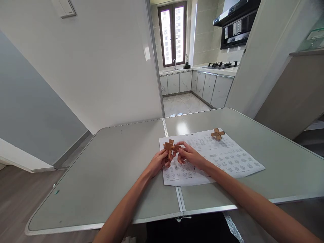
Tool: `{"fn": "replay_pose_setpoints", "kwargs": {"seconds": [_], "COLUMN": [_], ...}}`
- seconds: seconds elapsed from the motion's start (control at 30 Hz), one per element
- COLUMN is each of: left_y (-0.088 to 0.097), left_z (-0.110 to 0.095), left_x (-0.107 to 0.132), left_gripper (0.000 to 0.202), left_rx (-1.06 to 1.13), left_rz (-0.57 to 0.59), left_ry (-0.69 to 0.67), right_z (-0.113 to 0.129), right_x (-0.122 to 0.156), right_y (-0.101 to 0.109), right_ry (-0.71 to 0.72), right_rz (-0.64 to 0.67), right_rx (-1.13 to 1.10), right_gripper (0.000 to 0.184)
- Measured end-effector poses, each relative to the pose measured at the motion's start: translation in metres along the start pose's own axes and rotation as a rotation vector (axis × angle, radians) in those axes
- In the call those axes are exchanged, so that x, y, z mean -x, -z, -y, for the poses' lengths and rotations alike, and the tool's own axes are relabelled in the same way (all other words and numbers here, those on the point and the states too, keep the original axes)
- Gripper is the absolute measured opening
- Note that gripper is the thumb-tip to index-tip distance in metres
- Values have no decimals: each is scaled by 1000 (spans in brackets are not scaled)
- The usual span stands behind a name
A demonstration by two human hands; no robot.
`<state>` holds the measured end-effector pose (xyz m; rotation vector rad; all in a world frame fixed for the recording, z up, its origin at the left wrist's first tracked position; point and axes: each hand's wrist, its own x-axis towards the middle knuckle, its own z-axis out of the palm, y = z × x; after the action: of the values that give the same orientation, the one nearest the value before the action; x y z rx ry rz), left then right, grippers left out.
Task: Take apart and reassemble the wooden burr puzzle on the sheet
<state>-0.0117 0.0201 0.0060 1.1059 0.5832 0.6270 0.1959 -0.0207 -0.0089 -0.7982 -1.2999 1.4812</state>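
A brown wooden interlocking puzzle (168, 146) is held up just over the left part of a printed sheet. My left hand (160, 161) grips it from below and the left, fingers closed round its lower pieces. At its right side, my right hand (188, 154) pinches a piece that sticks out to the right; whether that piece is joined to the rest I cannot tell. Beneath both hands lies the white instruction sheet (212, 158), covered in small puzzle diagrams. Another wooden puzzle (217, 134), cross-shaped, rests on the sheet's far right corner.
The pale folding table (126, 162) has a metal rim and a centre seam (180, 199). A small green bit (56, 192) lies near its left edge. Beyond stand a white wall (113, 67) and a kitchen with cabinets (173, 83) and a gas stove (221, 65).
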Motion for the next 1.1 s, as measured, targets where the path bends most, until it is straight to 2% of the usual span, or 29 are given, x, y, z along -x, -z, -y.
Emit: {"fn": "replay_pose_setpoints", "kwargs": {"seconds": [0.2,0.47,0.5,0.6,0.67,0.9,1.1], "left_y": [3,2,2,1,1,-1,-1], "left_z": [3,2,1,-1,-1,3,5], "left_x": [1,2,3,5,6,3,4], "left_gripper": [35,35,37,64,73,59,80], "left_rx": [-23,17,16,8,7,33,31], "left_rz": [51,-13,-12,-18,-23,-6,11], "left_ry": [-5,-24,-28,-41,-41,-41,-14], "right_z": [6,7,7,8,9,5,1], "right_x": [2,3,3,3,3,2,2], "right_y": [0,-4,-4,-4,-5,-7,-6], "right_ry": [36,93,97,87,73,40,19], "right_rz": [58,79,79,94,102,61,32], "right_rx": [100,244,252,252,246,251,297], "right_gripper": [41,38,38,38,39,42,43]}}
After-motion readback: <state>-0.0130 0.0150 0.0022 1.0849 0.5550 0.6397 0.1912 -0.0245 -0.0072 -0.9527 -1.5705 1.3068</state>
